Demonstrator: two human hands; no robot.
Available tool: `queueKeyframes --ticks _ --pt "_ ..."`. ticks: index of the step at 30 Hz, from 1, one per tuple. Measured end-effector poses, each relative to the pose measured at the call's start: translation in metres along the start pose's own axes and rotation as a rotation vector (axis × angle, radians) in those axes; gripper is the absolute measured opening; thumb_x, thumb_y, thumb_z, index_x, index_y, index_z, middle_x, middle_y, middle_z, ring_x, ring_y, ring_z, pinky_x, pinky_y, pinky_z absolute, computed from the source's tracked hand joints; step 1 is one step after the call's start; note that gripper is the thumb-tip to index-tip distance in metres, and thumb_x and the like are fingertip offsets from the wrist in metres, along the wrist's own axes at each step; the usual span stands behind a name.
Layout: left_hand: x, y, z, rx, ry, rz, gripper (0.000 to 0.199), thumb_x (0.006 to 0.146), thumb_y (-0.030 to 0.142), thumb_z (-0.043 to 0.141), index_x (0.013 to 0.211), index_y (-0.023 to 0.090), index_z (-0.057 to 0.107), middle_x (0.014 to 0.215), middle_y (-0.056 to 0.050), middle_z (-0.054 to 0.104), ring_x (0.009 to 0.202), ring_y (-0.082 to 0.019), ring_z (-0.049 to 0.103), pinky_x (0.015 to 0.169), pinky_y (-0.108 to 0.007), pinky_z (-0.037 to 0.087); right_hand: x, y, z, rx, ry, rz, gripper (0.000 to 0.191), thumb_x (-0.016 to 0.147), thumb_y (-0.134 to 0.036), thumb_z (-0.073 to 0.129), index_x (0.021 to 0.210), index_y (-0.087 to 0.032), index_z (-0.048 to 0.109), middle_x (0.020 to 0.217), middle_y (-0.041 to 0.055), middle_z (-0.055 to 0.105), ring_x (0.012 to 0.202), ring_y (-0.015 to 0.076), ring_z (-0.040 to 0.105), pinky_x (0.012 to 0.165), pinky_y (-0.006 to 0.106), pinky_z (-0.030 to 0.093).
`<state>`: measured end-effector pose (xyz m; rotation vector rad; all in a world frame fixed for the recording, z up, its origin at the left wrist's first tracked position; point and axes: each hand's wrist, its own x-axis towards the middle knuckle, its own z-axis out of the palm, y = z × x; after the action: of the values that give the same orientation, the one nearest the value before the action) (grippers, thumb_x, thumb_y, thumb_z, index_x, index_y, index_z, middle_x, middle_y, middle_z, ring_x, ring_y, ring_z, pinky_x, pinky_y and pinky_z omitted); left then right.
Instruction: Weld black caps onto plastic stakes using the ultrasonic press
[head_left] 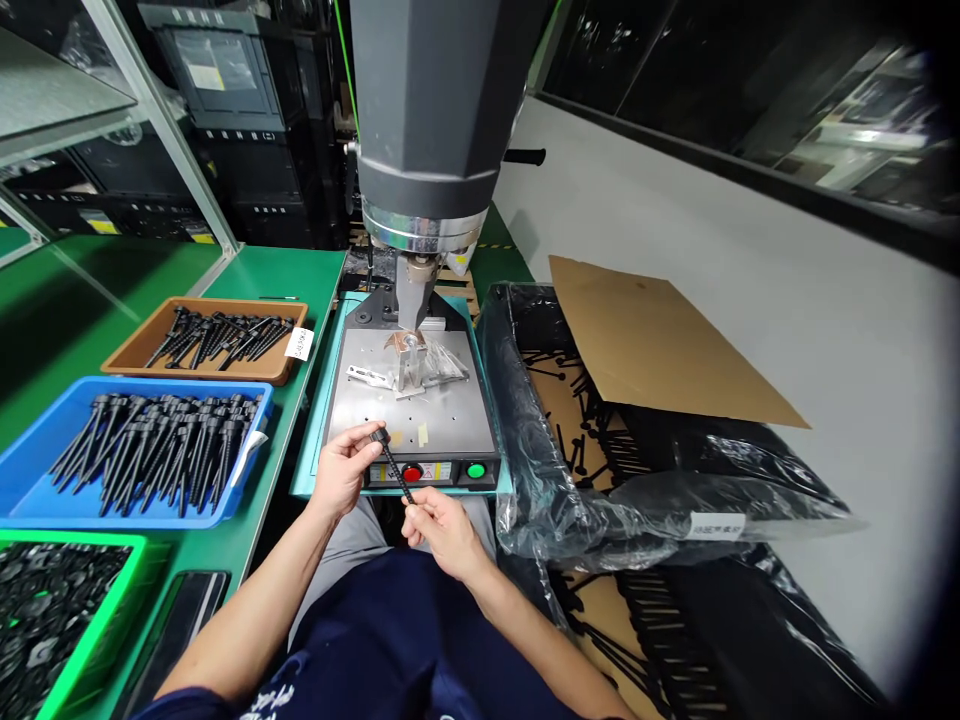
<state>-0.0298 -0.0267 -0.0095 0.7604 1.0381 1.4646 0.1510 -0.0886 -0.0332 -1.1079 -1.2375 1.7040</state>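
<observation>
Between my hands, in front of the machine, is a black ribbed rod with a wider head (393,466), held at a slant. My left hand (346,466) pinches it by the head at the upper end. The lower end sits between the thumb and fingers of my right hand (441,528), which hides its tip. Just beyond them lies the machine's metal base plate (450,420), carrying a small upright fixture (409,360). The machine's metal horn (414,290) points down over that fixture, apart from my hands.
A red button (412,473) and a green button (476,470) face me. To the left stand a brown tray (120,358) and a blue tray (30,470) of similar rods, plus a green bin (139,570) of black parts. At right, a plastic-lined box (525,500) holds rods under cardboard (667,340).
</observation>
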Motion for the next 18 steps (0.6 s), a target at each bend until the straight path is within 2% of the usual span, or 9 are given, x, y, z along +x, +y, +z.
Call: queueKeyframes --ticks 3,5,8,10,11,13,16,18 --pt "-0.002 -0.009 0.002 0.166 -0.062 0.024 0.035 0.063 0.032 0.085 0.094 0.019 0.077 0.107 -0.012 0.073 0.096 -0.024 0.067 0.091 -0.038 0.05 0.009 0.003 0.001 0.126 -0.042 -0.002 0.049 0.081 -0.055 0.067 0.111 -0.017 0.059 0.081 0.0043 0.069 0.063 0.0137 0.065 0.06 0.027 0.051" --pt "-0.007 -0.016 0.008 0.252 -0.158 -0.011 0.03 0.067 0.034 0.082 0.093 0.02 0.077 0.108 -0.012 0.073 0.098 -0.026 0.067 0.089 -0.039 0.051 0.017 0.002 0.0 0.248 -0.016 -0.001 0.054 0.082 -0.058 0.064 0.12 -0.02 0.055 0.09 0.0053 0.068 0.063 0.0133 0.065 0.054 0.025 0.05" --pt "-0.017 -0.028 0.019 0.369 -0.288 -0.003 0.024 0.071 0.034 0.079 0.092 0.021 0.078 0.105 -0.011 0.072 0.094 -0.025 0.067 0.088 -0.04 0.052 0.027 0.0 -0.003 0.357 0.097 -0.005 0.051 0.084 -0.059 0.061 0.116 -0.019 0.057 0.077 0.0004 0.062 0.047 0.008 0.054 0.039 0.019 0.038" --pt "-0.016 -0.034 0.023 0.421 -0.33 0.049 0.022 0.07 0.032 0.079 0.09 0.021 0.078 0.107 -0.012 0.07 0.096 -0.025 0.065 0.091 -0.039 0.05 0.03 0.0 -0.008 0.373 0.146 0.0 0.049 0.082 -0.058 0.064 0.108 -0.017 0.059 0.068 -0.0027 0.057 0.04 0.0051 0.044 0.035 0.017 0.028" --pt "-0.012 -0.034 0.023 0.43 -0.319 0.071 0.024 0.069 0.031 0.08 0.09 0.021 0.078 0.108 -0.012 0.069 0.098 -0.025 0.064 0.092 -0.039 0.049 0.031 0.001 -0.012 0.378 0.159 0.011 0.049 0.081 -0.058 0.066 0.106 -0.016 0.059 0.067 -0.0028 0.057 0.04 0.0045 0.042 0.034 0.016 0.026" --pt "0.006 -0.031 0.018 0.424 -0.2 0.093 0.033 0.066 0.032 0.081 0.096 0.019 0.075 0.113 -0.013 0.067 0.1 -0.025 0.064 0.092 -0.039 0.049 0.029 0.003 -0.019 0.402 0.188 0.032 0.05 0.079 -0.057 0.069 0.106 -0.016 0.059 0.072 -0.0009 0.06 0.042 0.0046 0.044 0.035 0.016 0.025" --pt "0.052 -0.016 0.005 0.441 0.096 0.172 0.048 0.069 0.035 0.08 0.112 0.018 0.068 0.12 -0.014 0.064 0.112 -0.026 0.059 0.097 -0.039 0.046 0.026 0.006 -0.028 0.439 0.226 0.05 0.051 0.076 -0.056 0.071 0.106 -0.017 0.058 0.076 0.0012 0.064 0.046 0.0057 0.047 0.038 0.016 0.028" --pt "0.086 -0.007 -0.002 0.505 0.162 0.257 0.053 0.07 0.035 0.079 0.119 0.019 0.063 0.131 -0.015 0.058 0.125 -0.027 0.051 0.102 -0.04 0.042 0.026 0.007 -0.031 0.452 0.237 0.069 0.051 0.074 -0.056 0.073 0.103 -0.018 0.059 0.074 0.001 0.064 0.047 0.0066 0.048 0.039 0.017 0.03"
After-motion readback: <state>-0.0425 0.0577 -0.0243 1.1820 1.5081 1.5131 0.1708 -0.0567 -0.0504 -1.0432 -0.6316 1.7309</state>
